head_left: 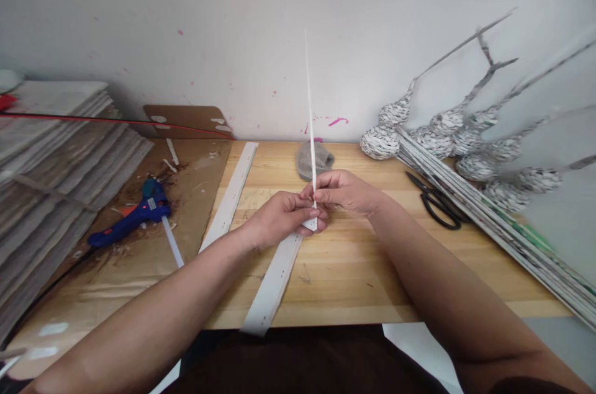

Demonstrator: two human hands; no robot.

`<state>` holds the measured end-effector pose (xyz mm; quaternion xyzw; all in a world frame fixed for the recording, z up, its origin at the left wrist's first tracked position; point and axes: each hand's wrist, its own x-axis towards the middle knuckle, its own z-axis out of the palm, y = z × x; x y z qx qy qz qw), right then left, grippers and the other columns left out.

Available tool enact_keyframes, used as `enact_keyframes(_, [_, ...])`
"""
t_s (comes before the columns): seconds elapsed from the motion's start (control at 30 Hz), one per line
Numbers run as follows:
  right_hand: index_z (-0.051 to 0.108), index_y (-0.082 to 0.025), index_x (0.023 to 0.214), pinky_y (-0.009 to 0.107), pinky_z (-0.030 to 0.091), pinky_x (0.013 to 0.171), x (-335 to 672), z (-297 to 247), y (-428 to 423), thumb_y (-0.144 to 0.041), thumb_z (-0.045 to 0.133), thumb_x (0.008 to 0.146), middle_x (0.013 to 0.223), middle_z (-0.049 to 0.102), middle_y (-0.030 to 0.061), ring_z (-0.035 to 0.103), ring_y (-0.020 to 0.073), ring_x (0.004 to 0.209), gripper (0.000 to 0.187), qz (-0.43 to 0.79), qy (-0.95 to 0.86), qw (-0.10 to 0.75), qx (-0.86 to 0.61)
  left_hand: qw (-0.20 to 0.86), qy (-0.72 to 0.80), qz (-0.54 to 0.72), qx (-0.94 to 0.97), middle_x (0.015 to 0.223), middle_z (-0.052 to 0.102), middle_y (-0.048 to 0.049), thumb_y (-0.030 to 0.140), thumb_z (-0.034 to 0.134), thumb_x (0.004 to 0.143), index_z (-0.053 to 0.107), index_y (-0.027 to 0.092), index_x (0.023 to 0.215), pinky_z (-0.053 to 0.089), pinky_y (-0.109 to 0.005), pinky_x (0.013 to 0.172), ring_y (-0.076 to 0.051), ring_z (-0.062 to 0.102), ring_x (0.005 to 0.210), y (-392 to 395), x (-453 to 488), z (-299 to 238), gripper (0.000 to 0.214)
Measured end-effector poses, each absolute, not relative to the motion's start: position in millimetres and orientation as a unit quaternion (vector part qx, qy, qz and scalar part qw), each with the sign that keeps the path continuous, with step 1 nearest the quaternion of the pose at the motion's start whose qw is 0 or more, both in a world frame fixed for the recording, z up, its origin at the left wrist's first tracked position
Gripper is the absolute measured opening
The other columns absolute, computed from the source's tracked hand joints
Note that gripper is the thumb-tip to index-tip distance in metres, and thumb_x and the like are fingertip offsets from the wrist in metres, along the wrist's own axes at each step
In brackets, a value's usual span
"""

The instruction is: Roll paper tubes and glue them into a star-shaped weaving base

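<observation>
White paper piece (311, 133) stands nearly upright between both hands, narrow above the fingers, its wider dotted lower end at the left hand. Left hand (284, 218): fingers closed, thumb pressing the lower end against them. Right hand (342, 189): thumb and forefinger pinch the piece just above the left thumb; remaining fingers curled. Flat strip (274, 282) lies below the left hand, toward the body; whether it joins the held piece cannot be told. Grey cloth (305, 161) lies just beyond the hands; black scissors (437, 208) lie right of the right hand.

The glue gun (146, 208) lies left of strips (274, 282), scissors (424, 190) right.
</observation>
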<state>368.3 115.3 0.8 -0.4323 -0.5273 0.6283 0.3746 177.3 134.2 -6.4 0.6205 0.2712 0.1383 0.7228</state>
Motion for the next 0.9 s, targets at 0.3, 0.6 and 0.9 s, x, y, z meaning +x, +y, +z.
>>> enact_keyframes(0.3, [0.06, -0.014, 0.061, 0.019, 0.029, 0.044, 365.0, -0.8, 117.0, -0.029, 0.084, 0.061, 0.055, 0.056, -0.0046, 0.043, 0.0046, 0.047, 0.028, 0.61, -0.489, 0.436, -0.447, 0.714, 0.281, 0.13, 0.628, 0.091, 0.072, -0.0103, 0.041, 0.066, 0.079, 0.072, 0.013, 0.085, 0.055, -0.035, 0.079, -0.022, 0.065, 0.094, 131.3, 178.3, -3.7, 0.029])
enact_keyframes(0.6, [0.059, -0.015, 0.058, 0.02, 0.031, 0.045, 365.6, 0.4, 116.7, -0.028, 0.084, 0.06, 0.054, 0.056, -0.0048, 0.043, 0.0053, 0.048, 0.028, 0.595, -0.502, 0.447, -0.441, 0.705, 0.285, 0.137, 0.635, 0.094, 0.072, -0.0114, 0.039, 0.066, 0.08, 0.072, 0.012, 0.085, 0.055, -0.033, 0.079, -0.021, 0.065, 0.093, 132.1, 179.1, -4.7, 0.028])
enact_keyframes(0.9, [0.055, -0.015, 0.057, 0.02, 0.026, 0.044, 364.8, 2.0, 116.5, -0.031, 0.085, 0.057, 0.05, 0.049, -0.0077, 0.036, 0.0041, 0.046, 0.034, 0.579, -0.507, 0.443, -0.46, 0.705, 0.285, 0.137, 0.635, 0.092, 0.072, -0.0099, 0.037, 0.065, 0.08, 0.072, 0.013, 0.086, 0.056, -0.033, 0.078, -0.021, 0.065, 0.095, 132.8, 179.5, -8.1, 0.025])
